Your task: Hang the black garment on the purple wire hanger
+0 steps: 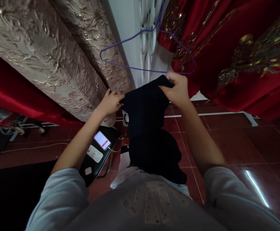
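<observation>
A dark navy or black garment [146, 115] hangs down in front of me, its kind hard to make out in the dim light. My right hand [177, 88] pinches its upper right corner between thumb and fingers. At the upper left corner, my left hand [111, 102] has its fingers closed on the edge. The garment's lower part bunches near my lap. Just above and beyond it hangs a purple wire hanger [140, 69], with nothing on it; its lower bar passes close to my right hand.
Cream textured curtains [46, 57] hang at the left, red cloth with gold sequins [226, 64] at the right. On a black seat [84, 166] lie a lit phone [102, 140] with a cable and a white case-like item [95, 154]. A white rail [216, 113] runs low across red floor tiles [221, 141].
</observation>
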Demonstrator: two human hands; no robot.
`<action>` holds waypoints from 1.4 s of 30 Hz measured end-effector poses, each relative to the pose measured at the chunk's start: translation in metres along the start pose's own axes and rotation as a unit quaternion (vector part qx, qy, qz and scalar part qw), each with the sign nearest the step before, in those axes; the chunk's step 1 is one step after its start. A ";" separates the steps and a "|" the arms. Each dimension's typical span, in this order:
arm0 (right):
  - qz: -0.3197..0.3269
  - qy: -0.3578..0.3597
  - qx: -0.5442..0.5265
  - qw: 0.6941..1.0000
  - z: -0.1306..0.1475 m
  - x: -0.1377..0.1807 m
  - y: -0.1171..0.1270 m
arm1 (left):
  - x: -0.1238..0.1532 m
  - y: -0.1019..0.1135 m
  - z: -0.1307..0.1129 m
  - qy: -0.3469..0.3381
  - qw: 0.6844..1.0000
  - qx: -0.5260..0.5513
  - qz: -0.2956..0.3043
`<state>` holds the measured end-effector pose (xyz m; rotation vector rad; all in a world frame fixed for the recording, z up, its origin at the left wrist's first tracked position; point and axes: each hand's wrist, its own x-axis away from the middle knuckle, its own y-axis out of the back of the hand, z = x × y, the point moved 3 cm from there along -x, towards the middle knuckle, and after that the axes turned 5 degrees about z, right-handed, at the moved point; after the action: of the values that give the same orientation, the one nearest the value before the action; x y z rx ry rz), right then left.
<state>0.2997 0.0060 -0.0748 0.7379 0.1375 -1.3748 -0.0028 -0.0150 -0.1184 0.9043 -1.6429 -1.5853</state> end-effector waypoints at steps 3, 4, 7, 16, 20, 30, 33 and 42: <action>-0.085 0.015 0.032 0.996 -0.032 -0.025 -0.018 | 0.006 0.031 0.031 0.048 0.999 -0.021 -0.005; -0.087 0.013 0.038 0.995 -0.043 -0.032 -0.025 | 0.007 0.040 0.036 0.057 0.998 -0.023 -0.008; -0.055 -0.024 0.017 0.998 -0.068 -0.046 -0.042 | 0.011 0.056 0.040 0.052 0.998 0.006 -0.030; -0.144 -0.063 0.073 0.985 -0.051 -0.021 0.028 | 0.030 0.042 0.035 0.025 0.997 -0.048 0.061; -0.135 -0.067 0.082 0.985 -0.033 -0.015 0.039 | 0.021 0.079 0.032 0.087 0.979 0.093 -0.162; -0.043 -0.056 -0.049 0.996 -0.016 0.012 0.003 | -0.053 0.129 -0.014 0.019 0.896 0.357 -0.263; -0.036 -0.060 -0.088 0.994 -0.005 0.022 0.022 | -0.055 0.131 -0.017 0.001 0.907 0.338 -0.251; -0.175 -0.046 -0.009 0.984 -0.009 -0.008 0.140 | -0.055 0.136 -0.004 0.010 0.932 0.269 -0.243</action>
<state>0.4293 0.0189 -0.0222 0.6530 0.2132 -1.7366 0.0262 0.0320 0.0172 1.7146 -1.9853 -1.4242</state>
